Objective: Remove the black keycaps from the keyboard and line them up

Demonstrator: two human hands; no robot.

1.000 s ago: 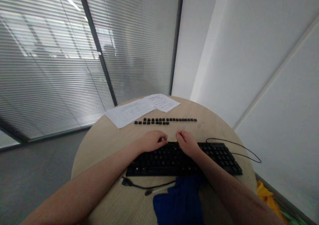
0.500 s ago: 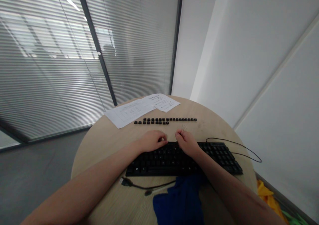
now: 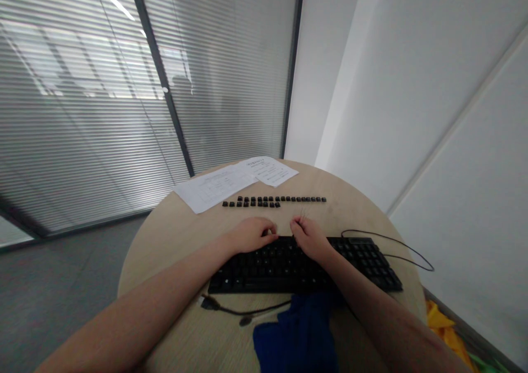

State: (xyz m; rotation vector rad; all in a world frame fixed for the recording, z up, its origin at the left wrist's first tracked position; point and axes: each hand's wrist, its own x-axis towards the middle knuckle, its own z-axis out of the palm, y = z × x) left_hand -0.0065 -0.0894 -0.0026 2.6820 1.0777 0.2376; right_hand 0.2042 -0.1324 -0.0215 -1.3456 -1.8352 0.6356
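A black keyboard (image 3: 272, 271) lies on the round wooden table in front of me. At its back edge my left hand (image 3: 258, 234) rests with curled fingers, the thumb on the top side and the fingertips bent toward the rear edge. Just to the right, my right hand (image 3: 308, 235) is closed over the upper keys. It pinches a thin wire tool (image 3: 303, 213), whose fine ends stick up above the fist; its lower part is hidden. Behind the hands, several loose black keycaps (image 3: 282, 199) are lined up in two rows.
Printed sheets of paper (image 3: 214, 188) lie at the table's far left. A USB cable (image 3: 210, 302), a thin brush-like stick (image 3: 246, 321) and a blue cloth (image 3: 295, 337) are at the near side. The keyboard cord (image 3: 408, 247) loops at the right.
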